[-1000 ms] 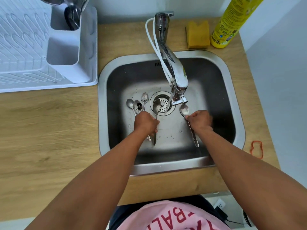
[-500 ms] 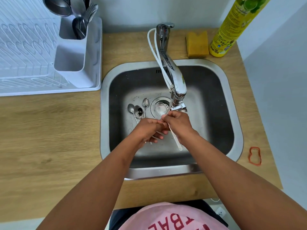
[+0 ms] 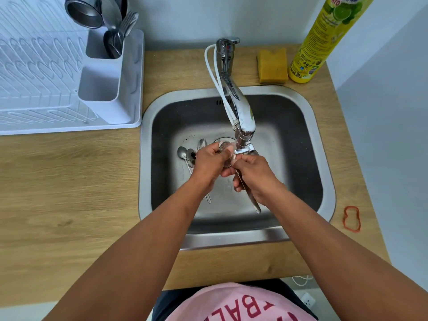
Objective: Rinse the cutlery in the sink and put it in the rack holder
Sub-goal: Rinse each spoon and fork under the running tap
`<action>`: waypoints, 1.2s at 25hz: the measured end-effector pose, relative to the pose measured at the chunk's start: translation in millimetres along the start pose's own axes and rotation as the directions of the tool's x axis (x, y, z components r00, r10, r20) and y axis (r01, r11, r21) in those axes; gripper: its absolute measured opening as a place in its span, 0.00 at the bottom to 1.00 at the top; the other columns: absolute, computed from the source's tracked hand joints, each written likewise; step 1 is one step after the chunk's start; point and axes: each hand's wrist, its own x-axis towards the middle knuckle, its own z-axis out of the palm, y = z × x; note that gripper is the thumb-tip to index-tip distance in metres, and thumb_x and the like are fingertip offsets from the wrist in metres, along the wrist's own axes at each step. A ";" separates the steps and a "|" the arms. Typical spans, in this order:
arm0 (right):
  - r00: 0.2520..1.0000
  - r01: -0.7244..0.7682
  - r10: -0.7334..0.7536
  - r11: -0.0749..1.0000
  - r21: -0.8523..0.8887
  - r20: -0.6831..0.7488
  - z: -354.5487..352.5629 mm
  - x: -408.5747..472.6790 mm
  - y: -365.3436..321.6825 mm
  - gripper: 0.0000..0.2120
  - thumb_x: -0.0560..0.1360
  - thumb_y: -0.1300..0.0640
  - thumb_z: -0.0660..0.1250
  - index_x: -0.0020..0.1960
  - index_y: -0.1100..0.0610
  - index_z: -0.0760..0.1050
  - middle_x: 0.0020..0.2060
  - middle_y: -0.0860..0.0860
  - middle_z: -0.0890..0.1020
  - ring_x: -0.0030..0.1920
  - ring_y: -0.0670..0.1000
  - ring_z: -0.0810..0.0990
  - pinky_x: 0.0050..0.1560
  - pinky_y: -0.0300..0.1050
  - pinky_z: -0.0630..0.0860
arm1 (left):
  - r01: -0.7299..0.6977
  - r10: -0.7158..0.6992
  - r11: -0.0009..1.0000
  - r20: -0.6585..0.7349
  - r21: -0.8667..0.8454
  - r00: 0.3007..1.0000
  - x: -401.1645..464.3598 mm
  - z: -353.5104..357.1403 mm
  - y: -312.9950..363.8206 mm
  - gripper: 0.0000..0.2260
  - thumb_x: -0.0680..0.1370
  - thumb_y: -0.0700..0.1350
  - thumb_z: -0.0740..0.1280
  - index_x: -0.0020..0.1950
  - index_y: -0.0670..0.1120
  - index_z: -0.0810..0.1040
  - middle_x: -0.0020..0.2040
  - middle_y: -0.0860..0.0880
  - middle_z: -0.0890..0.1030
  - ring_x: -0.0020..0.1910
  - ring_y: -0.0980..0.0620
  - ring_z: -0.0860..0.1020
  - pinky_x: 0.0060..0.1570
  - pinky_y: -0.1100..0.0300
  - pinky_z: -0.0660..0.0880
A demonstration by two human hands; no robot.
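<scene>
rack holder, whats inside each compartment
The rack holder has cutlery standing in its far compartment: spoons, a fork. Their lower ends are hidden by its wall. The near compartment looks empty.

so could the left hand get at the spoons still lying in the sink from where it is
Probably yes. The left hand sits right beside the spoons on the sink floor, with nothing between them. It is busy rubbing the spoon bowl under the tap, though, so it must let go first.

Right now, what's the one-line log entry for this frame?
stage: rinsing | right hand: holds spoon under tap | left hand: rubs its bowl | sink: spoons remain | holder: partly filled
</scene>
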 end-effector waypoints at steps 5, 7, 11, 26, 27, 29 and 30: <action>0.999 0.012 -0.015 0.996 0.085 0.030 -6.1 -10.2 -2.7 0.08 0.82 0.62 0.63 0.49 0.61 0.79 0.36 0.56 0.88 0.28 0.50 0.81 0.29 0.43 0.81 | 0.280 -0.219 0.929 0.249 -0.243 0.943 -6.3 0.4 15.4 0.24 0.85 0.53 0.60 0.67 0.34 0.78 0.51 0.38 0.83 0.28 0.51 0.79 0.28 0.60 0.75; 0.998 -0.022 0.031 0.985 0.169 -0.046 -9.0 -8.1 1.1 0.07 0.81 0.62 0.65 0.46 0.57 0.80 0.37 0.55 0.87 0.33 0.51 0.82 0.36 0.46 0.81 | 0.251 -0.163 0.931 0.313 -0.265 0.936 -8.5 0.0 18.8 0.20 0.86 0.46 0.60 0.72 0.35 0.74 0.61 0.34 0.81 0.37 0.46 0.81 0.31 0.58 0.75; 0.989 -0.116 0.139 0.931 0.346 -0.041 -6.5 -5.0 13.7 0.06 0.78 0.66 0.68 0.45 0.58 0.81 0.37 0.56 0.86 0.39 0.55 0.84 0.51 0.56 0.82 | -0.076 0.063 0.995 0.202 0.059 0.977 -10.3 6.7 20.2 0.11 0.80 0.33 0.68 0.62 0.38 0.83 0.57 0.37 0.86 0.50 0.45 0.84 0.48 0.51 0.82; 0.900 0.050 -0.155 0.965 -0.256 -0.407 -35.2 29.6 24.9 0.08 0.73 0.55 0.74 0.35 0.53 0.85 0.30 0.48 0.87 0.36 0.50 0.87 0.44 0.51 0.85 | 0.032 0.013 0.961 -0.160 0.276 0.987 -6.3 -40.2 -14.2 0.04 0.77 0.41 0.75 0.43 0.45 0.87 0.40 0.43 0.88 0.34 0.48 0.86 0.40 0.54 0.83; 0.879 -0.006 -0.128 0.960 -0.279 -0.459 -43.7 36.2 27.3 0.10 0.74 0.56 0.73 0.34 0.53 0.83 0.30 0.48 0.87 0.38 0.51 0.87 0.46 0.53 0.85 | 0.062 0.012 0.933 -0.204 0.355 0.979 -3.6 -44.0 -19.2 0.06 0.78 0.40 0.74 0.41 0.46 0.86 0.41 0.43 0.88 0.33 0.48 0.85 0.39 0.54 0.83; 0.852 -0.106 -0.072 0.946 -0.306 -0.519 -58.4 47.8 32.2 0.11 0.74 0.59 0.73 0.32 0.52 0.81 0.33 0.49 0.86 0.41 0.55 0.87 0.47 0.56 0.85 | 0.120 0.021 0.850 -0.261 0.513 0.965 1.7 -51.1 -27.5 0.09 0.78 0.37 0.71 0.41 0.47 0.86 0.45 0.43 0.88 0.36 0.44 0.86 0.42 0.51 0.85; 0.839 -0.136 -0.061 0.938 -0.318 -0.541 -62.9 52.8 34.3 0.12 0.73 0.60 0.72 0.32 0.51 0.80 0.35 0.50 0.86 0.42 0.56 0.87 0.48 0.55 0.85 | 0.135 0.045 0.802 -0.283 0.582 0.958 2.9 -53.5 -29.3 0.08 0.77 0.38 0.70 0.43 0.47 0.87 0.45 0.43 0.88 0.39 0.42 0.87 0.45 0.50 0.85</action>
